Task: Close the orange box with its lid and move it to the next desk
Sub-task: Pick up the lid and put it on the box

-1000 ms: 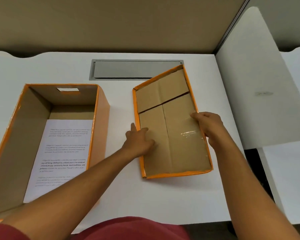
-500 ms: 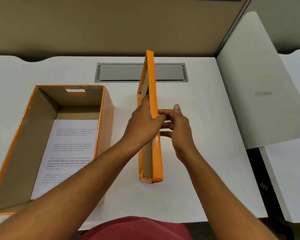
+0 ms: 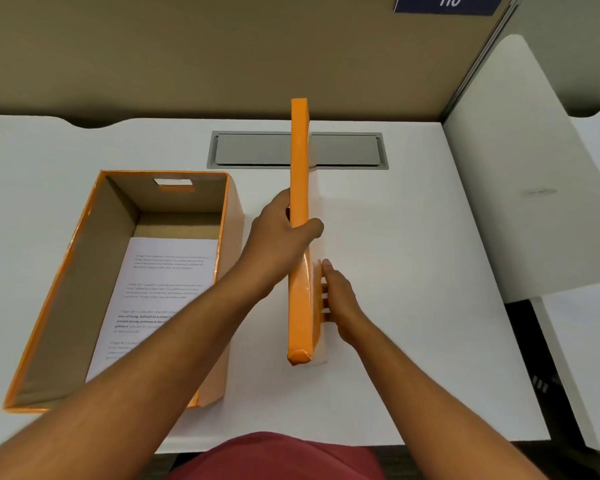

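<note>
The orange box (image 3: 229, 271) stands open on the left of the white desk (image 3: 413, 306), with a printed sheet (image 3: 160, 289) lying flat on its bottom. Its orange lid (image 3: 299, 174) is turned on edge in the middle of the desk, so I see only its narrow rim. My left hand (image 3: 281, 230) grips the lid's upper edge, thumb over the right side. My right hand (image 3: 338, 299) presses flat against the lid's right face lower down, fingers spread.
A grey cable hatch (image 3: 347, 150) is set into the desk behind the lid. A white divider panel (image 3: 520, 174) rises at the desk's right edge, and the neighbouring desk (image 3: 589, 341) lies beyond it. A tan partition wall closes the back.
The lid lay open side up on the desk a second ago. Both hands tipped it onto its edge, and it has kept turning leftward, hiding its cardboard inside. My right hand slid lower.
</note>
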Tool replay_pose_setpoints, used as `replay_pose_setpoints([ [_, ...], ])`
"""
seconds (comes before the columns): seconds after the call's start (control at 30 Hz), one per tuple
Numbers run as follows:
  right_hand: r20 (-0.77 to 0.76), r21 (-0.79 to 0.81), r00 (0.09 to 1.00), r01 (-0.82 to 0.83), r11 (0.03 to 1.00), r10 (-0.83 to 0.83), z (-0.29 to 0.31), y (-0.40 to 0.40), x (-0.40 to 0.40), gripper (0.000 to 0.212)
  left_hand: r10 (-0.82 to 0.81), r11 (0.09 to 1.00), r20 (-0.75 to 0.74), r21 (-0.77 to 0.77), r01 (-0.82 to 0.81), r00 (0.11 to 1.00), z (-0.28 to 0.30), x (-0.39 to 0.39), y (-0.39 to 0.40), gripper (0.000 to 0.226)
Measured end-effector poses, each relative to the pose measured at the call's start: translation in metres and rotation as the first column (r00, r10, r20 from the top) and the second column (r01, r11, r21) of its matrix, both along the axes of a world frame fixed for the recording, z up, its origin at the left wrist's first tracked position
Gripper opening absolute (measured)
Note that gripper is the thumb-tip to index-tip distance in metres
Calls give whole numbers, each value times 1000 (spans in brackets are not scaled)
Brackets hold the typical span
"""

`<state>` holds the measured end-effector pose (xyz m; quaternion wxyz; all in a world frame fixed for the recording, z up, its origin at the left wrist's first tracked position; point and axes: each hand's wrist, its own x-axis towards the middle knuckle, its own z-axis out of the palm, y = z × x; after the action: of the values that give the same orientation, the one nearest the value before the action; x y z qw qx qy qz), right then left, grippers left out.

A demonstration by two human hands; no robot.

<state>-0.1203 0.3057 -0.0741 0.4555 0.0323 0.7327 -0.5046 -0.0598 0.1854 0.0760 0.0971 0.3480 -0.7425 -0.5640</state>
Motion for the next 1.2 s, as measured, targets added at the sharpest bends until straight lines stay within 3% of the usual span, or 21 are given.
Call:
replay_pose_setpoints([
  [0.1,-96,-41,989,110,993,-113,0,2,4,54,11,993,-30,117,-8,999,11,19,-20,78],
  [0.17,-136,-82,977,157,984,-167,8,1,9,49,32,990,-44,140,-26,999,20,38,-38,86],
  [0.33,-307,-146,936,133,980,-173,48,-12,33,36,123,988,-48,102,-118,991,40,97,-92,80],
  [0.5,-439,-161,890,56,985,-122,88,-41,79,47,171,985,-28,17,-170,985,40,166,-147,65],
  [0.8,-581,-69,814,-17,998,-26,102,-93,158,49,268,949,107,-204,-242,958,-14,257,-212,68],
  [0.87,-650,-33,756,83,996,-85,99,-126,213,47,179,967,131,-209,-149,975,-27,299,-249,66],
  [1.2,-708,97,705,132,987,-25,92,-109,203,60,69,974,186,-226,-26,980,-54,283,-239,67],
])
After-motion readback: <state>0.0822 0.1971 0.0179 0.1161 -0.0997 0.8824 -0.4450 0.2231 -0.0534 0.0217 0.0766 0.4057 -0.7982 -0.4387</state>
